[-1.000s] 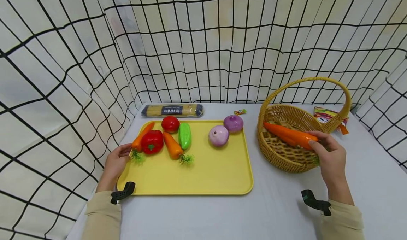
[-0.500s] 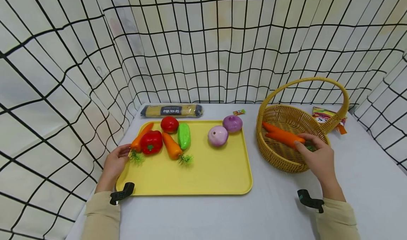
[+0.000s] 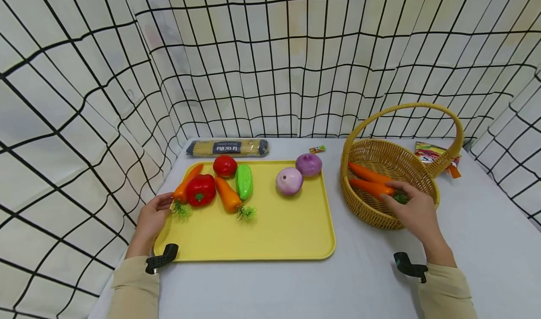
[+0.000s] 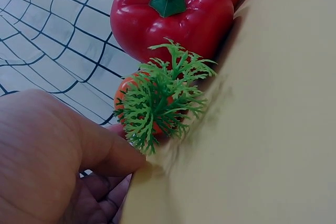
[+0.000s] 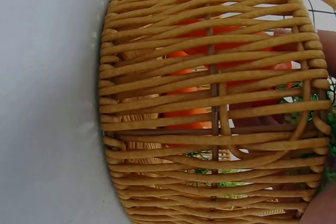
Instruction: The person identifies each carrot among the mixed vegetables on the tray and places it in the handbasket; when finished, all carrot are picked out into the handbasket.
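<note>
Front carrot (image 3: 367,187) sits inside the wicker basket (image 3: 360,209), pinched near its leafy end by the right hand (image 3: 418,213); rear carrot (image 3: 367,172) lies just behind it. Left hand (image 3: 152,219) grips the left rim of the yellow tray (image 3: 274,232), right beside a green carrot top (image 3: 181,210).
</note>
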`<state>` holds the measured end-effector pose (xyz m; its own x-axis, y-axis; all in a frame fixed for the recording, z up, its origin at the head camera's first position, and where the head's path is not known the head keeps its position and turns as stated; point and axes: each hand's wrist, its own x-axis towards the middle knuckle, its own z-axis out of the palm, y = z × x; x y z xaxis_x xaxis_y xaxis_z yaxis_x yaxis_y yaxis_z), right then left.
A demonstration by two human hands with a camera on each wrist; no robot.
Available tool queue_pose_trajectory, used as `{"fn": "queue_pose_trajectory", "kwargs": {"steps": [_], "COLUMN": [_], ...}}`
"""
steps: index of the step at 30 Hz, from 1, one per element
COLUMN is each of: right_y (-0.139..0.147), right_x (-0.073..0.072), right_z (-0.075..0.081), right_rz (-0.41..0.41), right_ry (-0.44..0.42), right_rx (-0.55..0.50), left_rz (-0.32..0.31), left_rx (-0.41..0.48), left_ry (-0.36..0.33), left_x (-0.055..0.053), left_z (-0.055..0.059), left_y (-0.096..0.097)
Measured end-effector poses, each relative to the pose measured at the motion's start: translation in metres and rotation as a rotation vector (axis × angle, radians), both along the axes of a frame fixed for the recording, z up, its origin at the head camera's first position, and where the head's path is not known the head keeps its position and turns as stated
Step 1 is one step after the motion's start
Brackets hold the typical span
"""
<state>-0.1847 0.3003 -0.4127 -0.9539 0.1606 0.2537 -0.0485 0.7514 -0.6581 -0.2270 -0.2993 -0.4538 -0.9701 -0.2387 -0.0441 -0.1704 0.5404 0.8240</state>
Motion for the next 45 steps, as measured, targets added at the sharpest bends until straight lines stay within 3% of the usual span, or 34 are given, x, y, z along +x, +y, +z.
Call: {"fn": "queue_pose_trajectory", "kwargs": {"steps": [3, 7, 19, 30, 33, 37, 45], "right_y": [0.000, 0.002, 0.002, -0.016, -0.031, -0.058, -0.122], "right_x": [0.001, 0.003, 0.002, 0.006, 0.007, 0.005, -0.007], "right_z": [0.001, 0.002, 0.000, 0.011, 0.014, 0.014, 0.005], "right_rz": [0.018, 0.011, -0.001, -0.010, 0.031, 0.153, 0.333], "right_ry": [-0.015, -0.007, 0.096, 0.165, 0.204, 0.228, 0.162], "right_rx": [0.031, -0.023, -0.114, -0.304, -0.327, -0.318, -0.309], "left_rz": [0.003, 0.003, 0.012, 0.012, 0.004, -0.002, 0.027], "left_rx": [-0.007, -0.011, -0.006, 0.005, 0.020, 0.051, 0.040], "left_ry": [0.003, 0.005, -0.004, 0.000, 0.003, 0.027, 0.013], "left_x": [0.000, 0.000, 0.000, 0.000, 0.000, 0.000, 0.002], "left_z": [0.000, 0.001, 0.000, 0.001, 0.000, 0.000, 0.001], "left_y": [0.001, 0.001, 0.000, 0.000, 0.000, 0.000, -0.004]}}
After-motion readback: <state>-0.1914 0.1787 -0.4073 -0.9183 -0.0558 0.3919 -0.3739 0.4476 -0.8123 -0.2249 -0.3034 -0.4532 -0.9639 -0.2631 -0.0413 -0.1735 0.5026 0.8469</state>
